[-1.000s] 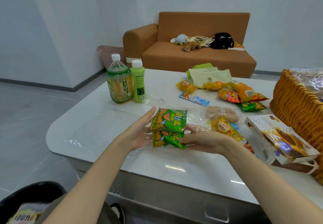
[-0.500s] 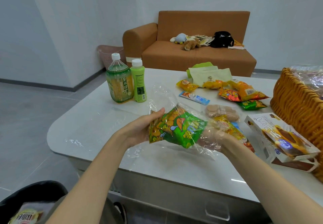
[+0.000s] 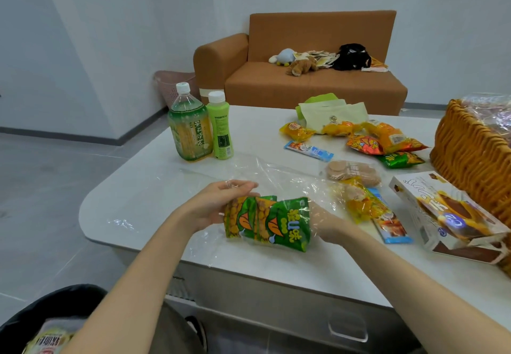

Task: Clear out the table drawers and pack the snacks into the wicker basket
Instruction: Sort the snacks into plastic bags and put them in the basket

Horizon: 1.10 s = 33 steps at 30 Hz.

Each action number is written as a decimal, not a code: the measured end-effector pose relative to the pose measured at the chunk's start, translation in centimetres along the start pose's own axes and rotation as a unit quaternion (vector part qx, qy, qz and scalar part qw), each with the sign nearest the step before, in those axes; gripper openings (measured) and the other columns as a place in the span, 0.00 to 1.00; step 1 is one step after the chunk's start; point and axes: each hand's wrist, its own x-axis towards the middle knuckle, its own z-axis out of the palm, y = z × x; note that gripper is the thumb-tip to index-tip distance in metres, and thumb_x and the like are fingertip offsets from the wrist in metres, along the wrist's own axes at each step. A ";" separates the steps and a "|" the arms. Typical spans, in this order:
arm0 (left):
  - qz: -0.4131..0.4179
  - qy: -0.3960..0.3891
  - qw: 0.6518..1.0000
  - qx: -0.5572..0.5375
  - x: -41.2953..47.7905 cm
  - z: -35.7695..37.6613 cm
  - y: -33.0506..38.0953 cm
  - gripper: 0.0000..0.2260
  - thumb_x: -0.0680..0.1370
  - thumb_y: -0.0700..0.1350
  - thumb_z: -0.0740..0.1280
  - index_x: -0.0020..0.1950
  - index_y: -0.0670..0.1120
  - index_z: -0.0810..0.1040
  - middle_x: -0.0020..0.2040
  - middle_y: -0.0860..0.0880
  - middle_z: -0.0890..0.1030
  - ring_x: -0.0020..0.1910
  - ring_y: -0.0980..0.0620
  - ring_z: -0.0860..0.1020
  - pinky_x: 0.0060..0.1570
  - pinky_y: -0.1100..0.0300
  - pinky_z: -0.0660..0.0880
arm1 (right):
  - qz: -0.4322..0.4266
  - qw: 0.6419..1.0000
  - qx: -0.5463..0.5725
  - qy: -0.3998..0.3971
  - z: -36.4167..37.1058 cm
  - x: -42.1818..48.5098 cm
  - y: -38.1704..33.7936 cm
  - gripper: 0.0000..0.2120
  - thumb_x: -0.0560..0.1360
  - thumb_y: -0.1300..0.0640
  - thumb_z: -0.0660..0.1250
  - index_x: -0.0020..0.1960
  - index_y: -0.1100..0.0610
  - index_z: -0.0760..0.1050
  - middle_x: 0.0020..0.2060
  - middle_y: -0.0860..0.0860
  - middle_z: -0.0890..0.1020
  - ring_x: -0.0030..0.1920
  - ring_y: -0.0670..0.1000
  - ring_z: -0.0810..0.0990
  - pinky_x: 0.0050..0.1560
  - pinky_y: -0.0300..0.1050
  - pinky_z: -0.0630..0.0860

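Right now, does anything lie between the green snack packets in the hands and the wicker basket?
Yes. On the table between the green snack packets and the wicker basket lie a yellow packet, a blue-edged bar and a white box beside the basket's wall. All are low; a lifted carry would probably clear them.

Views: one, worn on your head.
Facing: forward and down, from the near edge of the white table (image 3: 143,196).
Lens: wide-angle; the walls lean outward toward the frame's sides.
Near field: your left hand (image 3: 215,207) and right hand (image 3: 329,223), holding the green snack packets (image 3: 271,223) close under the lens, forearms entering from the bottom edge.
Far field: the sofa (image 3: 312,85) at the back wall.
Right edge: the wicker basket (image 3: 467,154), cropped.
Bottom-left corner: a dark bin (image 3: 41,306), possibly; too cropped for you to confirm.
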 end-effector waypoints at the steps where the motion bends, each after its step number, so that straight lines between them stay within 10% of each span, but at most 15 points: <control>1: -0.004 0.009 1.000 -0.012 0.2 0.0 -0.1 0.15 0.76 0.55 0.67 0.60 0.53 0.79 0.55 0.54 0.83 0.56 0.51 0.80 0.56 0.54 0.77 | 0.006 1.000 -0.017 0.012 -0.1 1.0 1.2 0.22 0.59 0.65 0.69 0.52 0.63 0.71 0.46 0.55 0.77 0.49 0.49 0.77 0.49 0.36 0.77; 5: -0.017 0.032 0.999 -0.030 0.8 0.6 -0.6 0.16 0.75 0.58 0.68 0.57 0.51 0.80 0.55 0.49 0.83 0.51 0.50 0.82 0.45 0.58 0.79 | 0.002 0.994 -0.094 -0.048 -0.1 1.8 3.2 0.40 0.61 0.53 0.67 0.72 0.58 0.63 0.68 0.55 0.69 0.70 0.53 0.63 0.75 0.54 0.55; 12: 0.011 0.120 0.992 -0.047 2.0 0.7 -1.2 0.13 0.76 0.58 0.67 0.49 0.50 0.84 0.53 0.45 0.83 0.49 0.47 0.82 0.45 0.54 0.80 | -0.025 0.998 -0.014 -0.054 -1.2 0.2 -1.3 0.06 0.79 0.60 0.63 0.52 0.54 0.78 0.48 0.51 0.82 0.47 0.43 0.80 0.48 0.36 0.76; 17: -0.012 0.166 0.984 -0.067 2.2 0.5 -1.1 0.15 0.76 0.58 0.67 0.53 0.49 0.83 0.52 0.45 0.83 0.48 0.48 0.81 0.39 0.60 0.77 | 0.004 0.993 0.105 -0.061 -3.4 0.0 -0.8 0.14 0.78 0.46 0.63 0.58 0.52 0.78 0.56 0.52 0.82 0.51 0.50 0.79 0.60 0.51 0.75; 23: -0.035 0.123 0.989 -0.072 1.7 1.2 -0.7 0.18 0.77 0.61 0.63 0.56 0.51 0.82 0.46 0.45 0.83 0.39 0.52 0.81 0.28 0.65 0.75 | -0.040 0.998 0.044 0.014 -2.1 0.1 -0.4 0.05 0.76 0.56 0.69 0.49 0.57 0.81 0.49 0.56 0.85 0.50 0.55 0.81 0.55 0.51 0.78; 28: -0.048 0.007 0.993 -0.104 1.7 1.2 -0.2 0.26 0.74 0.71 0.51 0.60 0.58 0.75 0.54 0.41 0.83 0.52 0.44 0.83 0.50 0.50 0.78 | -0.023 0.980 0.172 0.092 -2.7 1.2 -0.6 0.04 0.75 0.58 0.70 0.47 0.59 0.81 0.45 0.56 0.85 0.47 0.54 0.82 0.44 0.42 0.80; 33: -0.049 -0.055 0.994 -0.085 1.4 3.6 0.1 0.31 0.73 0.70 0.53 0.61 0.49 0.78 0.53 0.44 0.84 0.51 0.47 0.83 0.49 0.54 0.80 | -0.055 0.978 0.184 0.081 -0.4 2.0 -0.4 0.08 0.70 0.59 0.75 0.46 0.64 0.83 0.44 0.58 0.86 0.48 0.57 0.85 0.50 0.47 0.82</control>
